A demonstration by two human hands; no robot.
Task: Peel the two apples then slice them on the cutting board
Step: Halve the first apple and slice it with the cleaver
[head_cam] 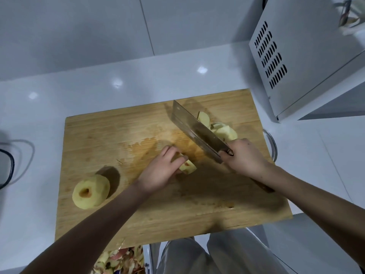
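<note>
1. Head view: our left hand grips an apple piece mid cutting board.
2. Our right hand grasps the cleaver, near it.
3. Peeled apple at board's left; slices behind blade.

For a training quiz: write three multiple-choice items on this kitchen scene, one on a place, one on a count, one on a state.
1. Where is the whole peeled apple?
A) cutting board, left part B) on a plate C) in a hand
2. How many whole apples are on the board?
A) three B) one C) two
3. The right hand is:
A) open B) holding a peel C) gripping the cleaver
Answers: A, it lies on the board's left; B, only one is uncut; C, it wraps the cleaver's handle.
</note>
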